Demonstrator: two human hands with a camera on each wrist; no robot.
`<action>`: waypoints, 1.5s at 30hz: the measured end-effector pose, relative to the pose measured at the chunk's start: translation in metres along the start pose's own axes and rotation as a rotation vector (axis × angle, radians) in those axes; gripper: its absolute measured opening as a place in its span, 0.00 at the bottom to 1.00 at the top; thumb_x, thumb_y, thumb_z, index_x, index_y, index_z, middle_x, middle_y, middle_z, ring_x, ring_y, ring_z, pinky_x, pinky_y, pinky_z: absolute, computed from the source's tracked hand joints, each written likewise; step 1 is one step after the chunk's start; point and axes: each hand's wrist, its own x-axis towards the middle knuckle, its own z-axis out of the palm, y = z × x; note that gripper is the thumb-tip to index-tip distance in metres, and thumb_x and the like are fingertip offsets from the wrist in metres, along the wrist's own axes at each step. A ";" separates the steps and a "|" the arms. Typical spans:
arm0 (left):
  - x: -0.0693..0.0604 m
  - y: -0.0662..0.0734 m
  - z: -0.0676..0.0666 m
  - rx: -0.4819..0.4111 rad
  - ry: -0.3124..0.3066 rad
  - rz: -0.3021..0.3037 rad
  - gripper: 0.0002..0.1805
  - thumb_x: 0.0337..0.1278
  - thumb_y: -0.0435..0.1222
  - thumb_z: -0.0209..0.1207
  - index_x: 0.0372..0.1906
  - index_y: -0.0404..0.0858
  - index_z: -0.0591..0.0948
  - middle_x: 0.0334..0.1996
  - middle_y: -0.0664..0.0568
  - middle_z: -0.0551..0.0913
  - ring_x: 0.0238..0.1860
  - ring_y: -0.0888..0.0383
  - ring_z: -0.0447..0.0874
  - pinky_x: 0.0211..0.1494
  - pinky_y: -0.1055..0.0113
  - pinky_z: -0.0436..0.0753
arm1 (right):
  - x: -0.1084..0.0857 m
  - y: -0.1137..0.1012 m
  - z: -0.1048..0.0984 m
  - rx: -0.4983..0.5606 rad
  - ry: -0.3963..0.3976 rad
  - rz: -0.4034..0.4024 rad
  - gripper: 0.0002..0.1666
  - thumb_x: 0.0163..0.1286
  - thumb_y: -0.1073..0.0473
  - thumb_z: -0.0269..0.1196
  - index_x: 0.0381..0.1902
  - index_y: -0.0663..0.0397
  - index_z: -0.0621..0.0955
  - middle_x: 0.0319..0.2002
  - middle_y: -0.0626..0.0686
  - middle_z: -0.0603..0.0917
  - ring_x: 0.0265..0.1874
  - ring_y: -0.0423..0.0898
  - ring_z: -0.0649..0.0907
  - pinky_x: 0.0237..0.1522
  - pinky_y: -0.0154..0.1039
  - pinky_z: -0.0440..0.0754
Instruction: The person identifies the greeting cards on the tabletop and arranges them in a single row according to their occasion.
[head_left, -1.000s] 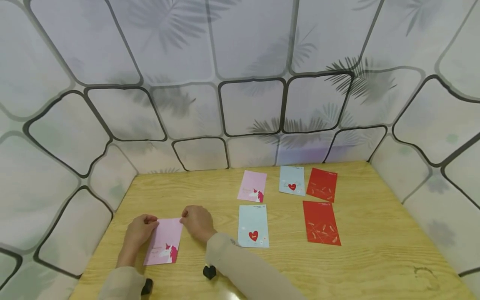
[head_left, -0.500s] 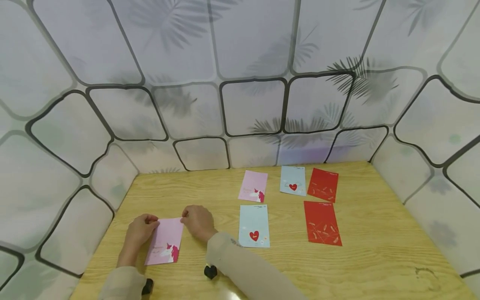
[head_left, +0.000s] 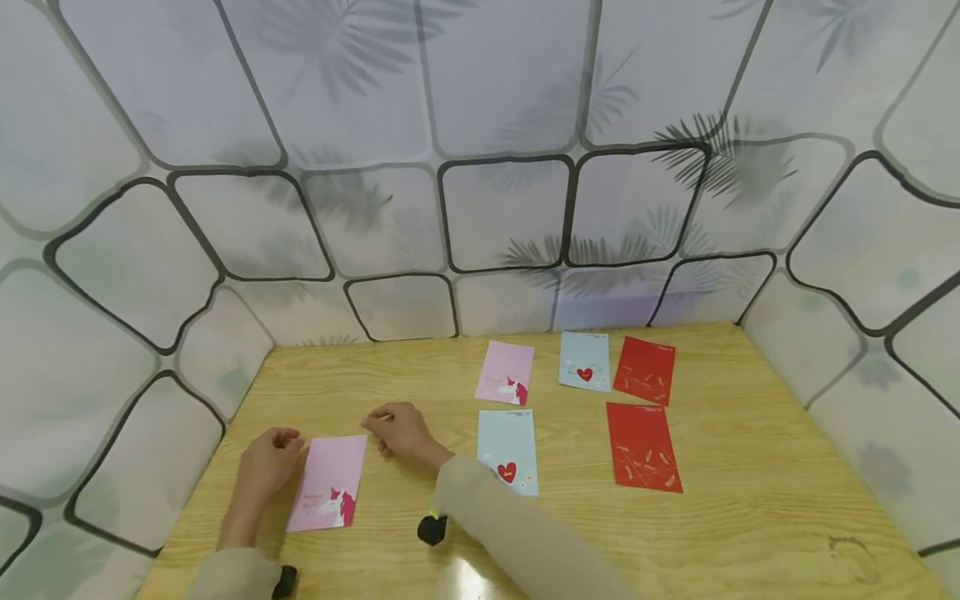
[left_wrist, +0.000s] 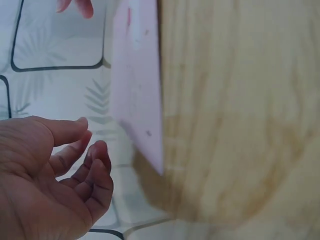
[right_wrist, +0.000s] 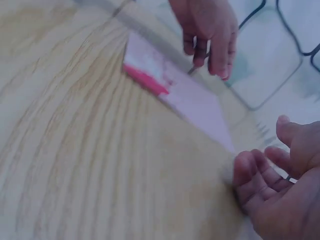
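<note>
Withdrawn from the card corners since the earlier frame: left hand (head_left: 266,462) and right hand (head_left: 403,433), each empty, fingers loosely bent. Pink rectangular unicorn-printed paper card (head_left: 327,479): lies on yellow wood-grain table (head_left: 750,533), far corners between them.

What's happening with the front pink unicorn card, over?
Left grip and right grip: both holding nothing. Front pink unicorn card: lying on table, picture up. Nothing on top of it, over.
</note>
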 end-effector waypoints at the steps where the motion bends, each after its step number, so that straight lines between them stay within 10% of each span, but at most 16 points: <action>1: -0.002 0.002 -0.002 -0.010 0.007 0.008 0.20 0.76 0.38 0.54 0.56 0.22 0.77 0.47 0.32 0.81 0.41 0.45 0.82 0.36 0.62 0.79 | -0.001 -0.004 -0.003 -0.007 -0.020 0.000 0.17 0.76 0.55 0.65 0.52 0.64 0.85 0.30 0.60 0.87 0.20 0.44 0.81 0.23 0.35 0.83; 12: -0.019 0.052 -0.015 -0.036 0.169 0.216 0.18 0.77 0.37 0.56 0.58 0.26 0.80 0.54 0.31 0.83 0.53 0.36 0.84 0.50 0.47 0.84 | -0.017 -0.040 -0.057 -0.151 -0.061 -0.096 0.26 0.79 0.49 0.61 0.64 0.61 0.80 0.49 0.56 0.86 0.47 0.61 0.86 0.46 0.51 0.87; 19: -0.019 0.087 -0.014 -0.095 0.206 0.299 0.18 0.78 0.38 0.56 0.60 0.28 0.81 0.54 0.35 0.84 0.52 0.40 0.85 0.53 0.51 0.83 | -0.022 -0.047 -0.093 -0.239 0.003 -0.179 0.26 0.79 0.47 0.62 0.66 0.56 0.80 0.50 0.52 0.85 0.46 0.53 0.85 0.43 0.40 0.85; 26: -0.021 0.111 -0.008 -0.155 0.243 0.345 0.16 0.75 0.36 0.59 0.58 0.30 0.82 0.51 0.38 0.86 0.49 0.45 0.86 0.45 0.81 0.73 | -0.035 -0.058 -0.123 -0.218 0.033 -0.223 0.25 0.79 0.49 0.62 0.66 0.58 0.80 0.51 0.53 0.87 0.46 0.48 0.85 0.49 0.53 0.86; 45: -0.013 0.151 0.007 -0.288 0.215 0.405 0.16 0.75 0.34 0.58 0.59 0.30 0.82 0.51 0.39 0.86 0.47 0.47 0.85 0.47 0.74 0.76 | -0.060 -0.067 -0.193 -0.176 0.160 -0.214 0.26 0.80 0.49 0.61 0.67 0.58 0.78 0.54 0.57 0.85 0.51 0.55 0.83 0.54 0.55 0.83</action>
